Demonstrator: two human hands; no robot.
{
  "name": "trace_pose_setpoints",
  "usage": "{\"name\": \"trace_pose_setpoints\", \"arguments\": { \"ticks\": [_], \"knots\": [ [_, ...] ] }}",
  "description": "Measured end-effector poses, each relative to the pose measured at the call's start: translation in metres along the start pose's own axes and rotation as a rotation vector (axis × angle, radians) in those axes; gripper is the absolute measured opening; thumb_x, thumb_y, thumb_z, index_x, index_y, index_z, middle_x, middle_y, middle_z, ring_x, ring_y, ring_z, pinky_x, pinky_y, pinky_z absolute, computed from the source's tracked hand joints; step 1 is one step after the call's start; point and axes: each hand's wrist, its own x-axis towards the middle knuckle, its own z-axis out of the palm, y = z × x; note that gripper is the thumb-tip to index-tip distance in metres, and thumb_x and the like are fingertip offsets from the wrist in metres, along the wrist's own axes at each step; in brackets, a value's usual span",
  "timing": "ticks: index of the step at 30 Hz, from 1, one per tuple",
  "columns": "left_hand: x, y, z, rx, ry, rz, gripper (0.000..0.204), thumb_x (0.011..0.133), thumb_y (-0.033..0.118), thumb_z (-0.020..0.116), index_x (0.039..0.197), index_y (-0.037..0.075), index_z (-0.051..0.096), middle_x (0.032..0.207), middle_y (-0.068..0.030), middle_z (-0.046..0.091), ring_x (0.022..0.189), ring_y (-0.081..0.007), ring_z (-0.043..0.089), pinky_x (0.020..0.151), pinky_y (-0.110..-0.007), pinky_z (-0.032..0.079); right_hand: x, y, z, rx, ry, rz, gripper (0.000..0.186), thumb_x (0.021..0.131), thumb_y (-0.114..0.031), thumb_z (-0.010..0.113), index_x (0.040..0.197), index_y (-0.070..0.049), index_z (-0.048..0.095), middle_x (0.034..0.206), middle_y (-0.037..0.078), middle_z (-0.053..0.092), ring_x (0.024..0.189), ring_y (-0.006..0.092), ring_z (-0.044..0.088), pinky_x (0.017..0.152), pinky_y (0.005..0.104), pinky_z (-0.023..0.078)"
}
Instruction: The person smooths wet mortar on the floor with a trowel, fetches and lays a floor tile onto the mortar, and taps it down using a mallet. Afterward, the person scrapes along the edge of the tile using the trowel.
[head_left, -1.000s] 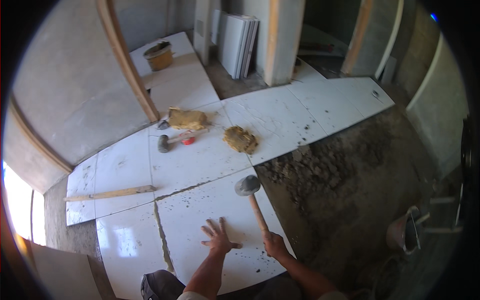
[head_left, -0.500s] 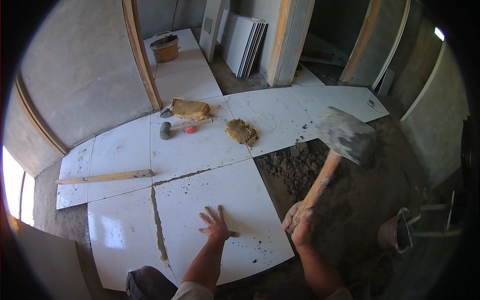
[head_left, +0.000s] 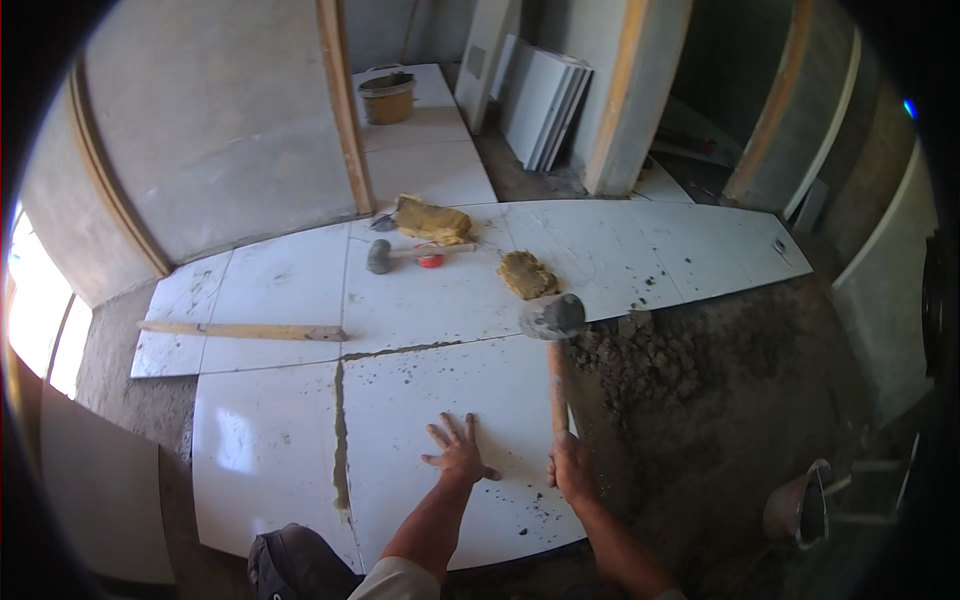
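Note:
My left hand (head_left: 458, 450) lies flat on a large white floor tile (head_left: 420, 390), its fingers spread and nothing in it. In my right hand (head_left: 570, 468) is the wooden handle of a mallet (head_left: 557, 375), gripped near its lower end. The mallet's thick grey head is over the far right corner of that tile; whether it touches the surface I cannot tell. Crumbs of mortar dot the tile. Along its left and far sides runs a mortar-smeared joint (head_left: 340, 440). Loose dark mortar (head_left: 640, 365) is heaped just beyond its right edge.
On the far tiles lie a second mallet (head_left: 380, 256), a red round object (head_left: 430, 261), a yellow sponge (head_left: 527, 274) and a larger yellow piece (head_left: 432, 219). A wooden batten (head_left: 240, 330) rests at left. Buckets stand far off (head_left: 388, 98) and at right (head_left: 797, 505). Tiles (head_left: 540, 105) lean against a wall.
The mallet has swung down and left, from raised over the bare mortar to the tile's far right corner. My left hand keeps its place on the tile. The whole view has shifted slightly.

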Motion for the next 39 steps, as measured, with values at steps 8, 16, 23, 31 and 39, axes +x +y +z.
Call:
{"name": "trace_pose_setpoints", "arguments": {
  "ticks": [8,16,23,31,39],
  "knots": [
    [0.005,-0.066,0.015,-0.413,0.170,0.121,0.125,0.061,0.045,0.086,0.151,0.008,0.007,0.155,-0.0227,-0.004,0.143,-0.0417,-0.001,0.102,-0.070,0.023,-0.033,-0.110,0.024,0.025,-0.162,-0.370,0.056,0.095,-0.056,0.040,0.075,-0.004,0.046,0.056,0.004,0.045,0.044,0.0122,0.046,0.042,0.0264,0.040],
    [-0.008,-0.100,0.009,-0.329,0.204,-0.171,0.134,0.057,0.053,0.085,0.148,-0.001,0.003,0.153,-0.0292,-0.004,0.142,-0.0449,-0.005,0.103,-0.071,0.018,0.017,-0.147,0.127,0.185,-0.067,-0.602,0.065,0.090,-0.067,0.038,0.082,-0.003,0.044,0.061,0.007,0.046,0.052,0.0145,0.047,0.050,0.0288,0.042],
    [-0.011,-0.101,0.007,-0.279,0.168,-0.162,0.127,0.063,0.051,0.082,0.147,-0.004,0.005,0.152,-0.0311,-0.001,0.141,-0.0476,-0.001,0.102,-0.071,0.019,-0.017,0.015,0.168,-0.233,-0.116,0.397,0.049,0.096,-0.050,0.038,0.071,-0.008,0.045,0.052,0.003,0.045,0.039,0.0145,0.044,0.037,0.0304,0.037],
    [-0.006,-0.098,-0.008,-0.289,0.177,-0.167,0.128,0.060,0.049,0.084,0.147,-0.005,0.009,0.152,-0.0312,0.002,0.141,-0.0481,0.001,0.101,-0.069,0.025,0.011,-0.059,0.162,0.121,-0.162,-0.229,0.051,0.097,-0.050,0.041,0.073,-0.006,0.046,0.056,0.002,0.046,0.042,0.0103,0.045,0.040,0.0247,0.038],
    [0.009,-0.102,0.015,-0.131,0.261,-0.189,0.122,0.065,0.049,0.082,0.146,-0.008,0.010,0.150,-0.0348,0.004,0.139,-0.0522,0.004,0.099,-0.067,0.032,0.019,0.029,0.187,-0.816,-0.177,-0.035,0.060,0.095,-0.054,0.038,0.076,0.001,0.054,0.064,0.018,0.061,0.063,0.0374,0.063,0.056,0.0422,0.049]
  ]
}}
